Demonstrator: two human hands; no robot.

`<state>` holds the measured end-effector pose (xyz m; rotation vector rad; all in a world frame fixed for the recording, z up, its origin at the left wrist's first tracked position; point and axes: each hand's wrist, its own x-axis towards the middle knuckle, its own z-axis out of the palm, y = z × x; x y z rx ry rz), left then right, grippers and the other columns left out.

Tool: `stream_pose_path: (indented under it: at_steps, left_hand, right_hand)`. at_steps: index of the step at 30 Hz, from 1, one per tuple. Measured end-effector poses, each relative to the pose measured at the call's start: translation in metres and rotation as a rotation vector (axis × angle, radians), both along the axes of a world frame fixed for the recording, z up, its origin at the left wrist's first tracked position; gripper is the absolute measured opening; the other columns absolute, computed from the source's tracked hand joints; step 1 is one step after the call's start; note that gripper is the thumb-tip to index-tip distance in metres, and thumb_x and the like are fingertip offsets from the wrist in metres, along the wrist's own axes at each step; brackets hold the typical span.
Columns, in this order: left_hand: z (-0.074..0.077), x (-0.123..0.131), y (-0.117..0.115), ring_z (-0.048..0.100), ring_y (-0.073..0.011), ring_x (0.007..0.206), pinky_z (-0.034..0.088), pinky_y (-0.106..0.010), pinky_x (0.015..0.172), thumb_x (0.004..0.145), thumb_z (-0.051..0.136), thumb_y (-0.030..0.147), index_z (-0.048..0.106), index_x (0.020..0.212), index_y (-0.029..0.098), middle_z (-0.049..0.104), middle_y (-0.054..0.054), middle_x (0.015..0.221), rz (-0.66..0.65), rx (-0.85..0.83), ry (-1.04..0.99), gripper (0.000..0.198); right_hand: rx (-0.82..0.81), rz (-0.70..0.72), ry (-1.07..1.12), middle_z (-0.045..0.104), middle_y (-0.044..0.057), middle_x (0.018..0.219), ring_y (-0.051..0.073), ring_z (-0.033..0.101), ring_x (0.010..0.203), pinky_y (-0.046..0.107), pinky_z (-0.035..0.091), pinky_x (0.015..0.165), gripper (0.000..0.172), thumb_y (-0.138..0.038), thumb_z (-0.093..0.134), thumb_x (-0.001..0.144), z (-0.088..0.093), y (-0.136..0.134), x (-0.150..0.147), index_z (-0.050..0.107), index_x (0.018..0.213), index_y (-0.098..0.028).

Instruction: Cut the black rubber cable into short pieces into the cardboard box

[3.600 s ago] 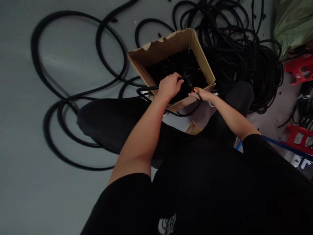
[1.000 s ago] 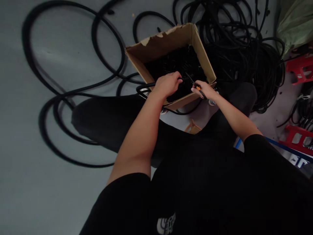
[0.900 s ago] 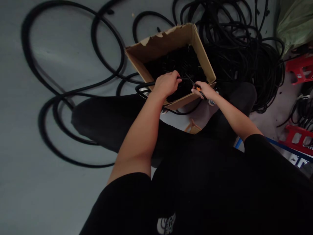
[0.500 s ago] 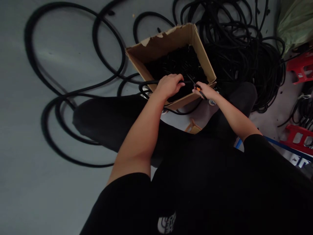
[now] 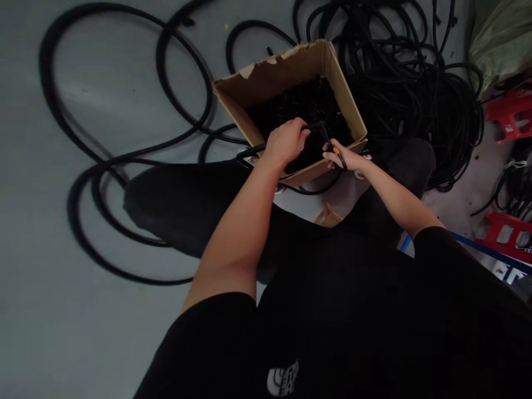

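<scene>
A brown cardboard box [image 5: 272, 75] with a torn upper flap edge stands between my knees, holding a dense mass of black cable pieces [image 5: 301, 105]. Over its middle, my left hand [image 5: 286, 143] grips a black cable [image 5: 253, 151] that runs out across the near wall. My right hand [image 5: 341, 157] rests near the box's right corner, pinching a small black-and-orange tool [image 5: 336, 151], though its exact kind is hard to tell. The tool's thin tip reaches toward the cable by my left fingers.
A large tangled heap of black cable [image 5: 399, 77] lies beyond the box, and long loops [image 5: 100, 166] spread over the grey floor at left. Red plastic stools [image 5: 513, 116] and a green sack [image 5: 501, 39] stand at right. My black-clothed leg [image 5: 187, 210] lies left of the box.
My left hand has shifted slightly up into the box, drawing the cable with it. My right hand has moved a little left, and the tool now stands more upright.
</scene>
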<state>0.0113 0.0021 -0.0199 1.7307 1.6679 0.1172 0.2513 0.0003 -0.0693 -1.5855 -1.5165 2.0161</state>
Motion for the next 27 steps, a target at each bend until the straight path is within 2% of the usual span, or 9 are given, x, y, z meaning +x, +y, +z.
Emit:
stream_pose_path:
  at_steps: [5,10,17,27]
  left_hand:
    - [-0.002,0.006,-0.001,0.074,-0.0444,0.157,0.057,-0.057,0.132,0.123,0.049,0.035,0.074,0.173,0.019,0.081,-0.024,0.165,-0.037,-0.01,-0.027,0.057]
    - [-0.003,0.009,-0.002,0.073,-0.0424,0.157,0.057,-0.055,0.132,0.125,0.048,0.036,0.074,0.172,0.02,0.082,-0.023,0.165,-0.053,0.003,-0.039,0.057]
    - [0.0,0.009,-0.002,0.073,-0.044,0.158,0.057,-0.056,0.132,0.127,0.048,0.039,0.072,0.175,0.021,0.078,-0.023,0.171,-0.068,-0.027,-0.023,0.057]
    - [0.001,0.009,-0.004,0.074,-0.0465,0.156,0.058,-0.058,0.129,0.125,0.048,0.037,0.073,0.172,0.019,0.078,-0.025,0.171,-0.112,-0.009,-0.02,0.057]
  right_hand:
    - [0.051,0.012,0.04,0.058,-0.006,0.096,0.012,0.065,0.073,0.018,0.055,0.06,0.044,-0.041,0.091,0.113,0.004,-0.002,-0.008,0.051,0.125,-0.028]
    - [0.049,0.023,0.031,0.055,-0.006,0.098,0.011,0.062,0.071,0.017,0.051,0.057,0.046,-0.045,0.092,0.113,0.014,0.0,-0.014,0.053,0.132,-0.029]
    - [0.081,0.06,0.036,0.054,-0.005,0.099,0.012,0.059,0.071,0.021,0.055,0.06,0.047,-0.047,0.093,0.112,0.027,0.001,-0.016,0.055,0.133,-0.028]
    - [0.058,0.043,-0.04,0.056,-0.005,0.096,0.012,0.062,0.071,0.022,0.056,0.062,0.053,-0.058,0.094,0.112,0.022,0.001,-0.011,0.057,0.133,-0.026]
